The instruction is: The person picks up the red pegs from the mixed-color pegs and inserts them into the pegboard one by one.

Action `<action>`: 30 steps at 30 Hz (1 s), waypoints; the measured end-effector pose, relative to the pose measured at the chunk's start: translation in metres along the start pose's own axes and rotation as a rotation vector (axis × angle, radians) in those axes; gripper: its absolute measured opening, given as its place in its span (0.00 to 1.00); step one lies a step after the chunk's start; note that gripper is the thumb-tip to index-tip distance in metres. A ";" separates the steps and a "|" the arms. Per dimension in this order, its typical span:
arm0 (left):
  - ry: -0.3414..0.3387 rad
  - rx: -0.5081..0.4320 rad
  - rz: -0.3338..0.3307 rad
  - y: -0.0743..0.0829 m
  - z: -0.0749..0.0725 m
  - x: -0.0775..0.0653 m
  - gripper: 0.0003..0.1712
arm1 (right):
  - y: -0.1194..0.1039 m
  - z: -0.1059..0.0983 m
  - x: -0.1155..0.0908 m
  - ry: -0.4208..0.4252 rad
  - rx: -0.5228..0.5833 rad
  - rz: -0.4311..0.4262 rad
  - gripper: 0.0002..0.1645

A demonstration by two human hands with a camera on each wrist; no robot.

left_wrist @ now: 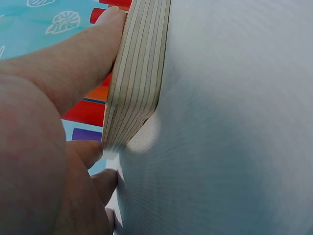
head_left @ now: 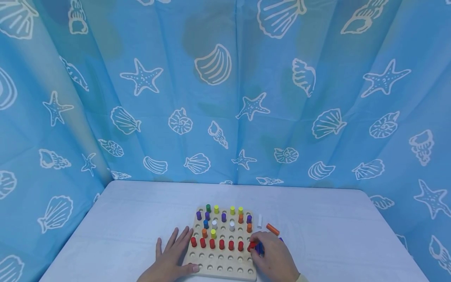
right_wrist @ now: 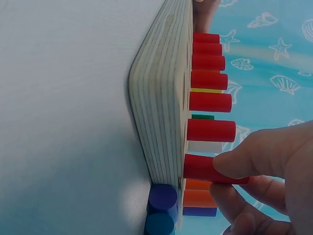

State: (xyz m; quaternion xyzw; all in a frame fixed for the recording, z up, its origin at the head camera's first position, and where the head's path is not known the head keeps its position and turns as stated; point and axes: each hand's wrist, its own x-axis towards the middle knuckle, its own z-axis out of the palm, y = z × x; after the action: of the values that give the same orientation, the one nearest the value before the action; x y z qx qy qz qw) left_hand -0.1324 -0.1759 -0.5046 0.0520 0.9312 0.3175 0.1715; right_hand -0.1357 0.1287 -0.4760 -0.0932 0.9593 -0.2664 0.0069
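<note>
A wooden peg board lies on the table with several rows of round holes. My right hand pinches a red peg between thumb and fingers at the right end of a row of red pegs. In the right wrist view that peg stands in line with the others, its base right at the board's surface. My left hand rests along the board's left side with fingers spread, its thumb on the front left corner. Yellow, purple, white, orange, blue and green pegs stand farther back on the board.
Right of the board lie a loose white peg and an orange peg. Purple and blue pegs lie close against the board's right edge, partly under my right hand. A blue shell-patterned curtain stands behind the white table.
</note>
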 end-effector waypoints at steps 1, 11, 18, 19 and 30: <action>0.000 -0.003 0.001 0.000 0.000 0.000 0.65 | 0.000 0.000 0.000 0.000 -0.001 -0.004 0.11; 0.007 -0.006 0.013 -0.002 0.001 0.000 0.65 | 0.002 0.000 0.002 -0.020 0.006 -0.033 0.10; 0.014 0.000 0.023 -0.001 0.001 -0.001 0.65 | 0.004 0.002 0.004 -0.036 0.002 -0.035 0.10; 0.014 0.002 0.019 -0.001 0.001 -0.001 0.65 | 0.003 0.002 0.004 -0.037 0.002 -0.034 0.10; 0.023 0.002 0.001 -0.001 0.001 0.001 0.65 | -0.001 0.001 0.003 -0.051 -0.002 -0.009 0.10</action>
State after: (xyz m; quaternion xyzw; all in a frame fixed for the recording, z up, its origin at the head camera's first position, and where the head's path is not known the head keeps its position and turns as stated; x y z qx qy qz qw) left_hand -0.1328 -0.1757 -0.5065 0.0492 0.9333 0.3174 0.1607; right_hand -0.1385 0.1270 -0.4760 -0.1044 0.9586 -0.2632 0.0300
